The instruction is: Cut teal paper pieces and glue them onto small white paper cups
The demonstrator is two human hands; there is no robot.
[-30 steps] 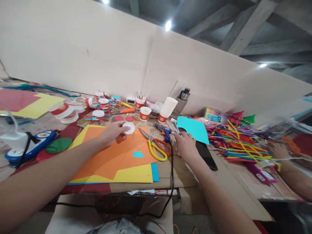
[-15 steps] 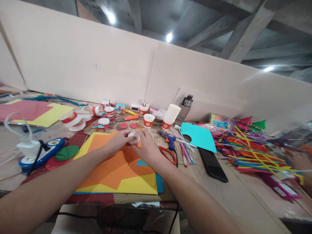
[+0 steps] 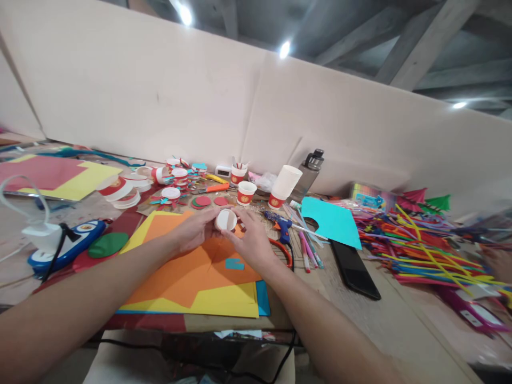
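Note:
Between both hands is a small white paper cup piece (image 3: 226, 220), its round face turned up toward the camera. My left hand (image 3: 196, 230) holds it from the left, my right hand (image 3: 252, 234) from the right, fingers curved round its edge. The hands are above orange paper (image 3: 176, 272) lying on yellow sheets (image 3: 228, 304). A small blue paper piece (image 3: 234, 264) lies on the orange paper. Behind the hands stand a red-and-white paper cup (image 3: 246, 193) and red paper discs (image 3: 220, 201).
To the right are a blue glue gun (image 3: 283, 229), pens (image 3: 307, 248), a black phone (image 3: 355, 272) and a pile of pipe cleaners (image 3: 424, 250). A blue power strip (image 3: 82, 242) lies left. A bottle (image 3: 307, 176) stands behind. Another person's hand (image 3: 496, 258) shows far right.
The cup piece has turned slightly and sits a little higher and to the right in view. My fingers have shifted on it, and more of the blue paper piece shows. The camera view has moved slightly.

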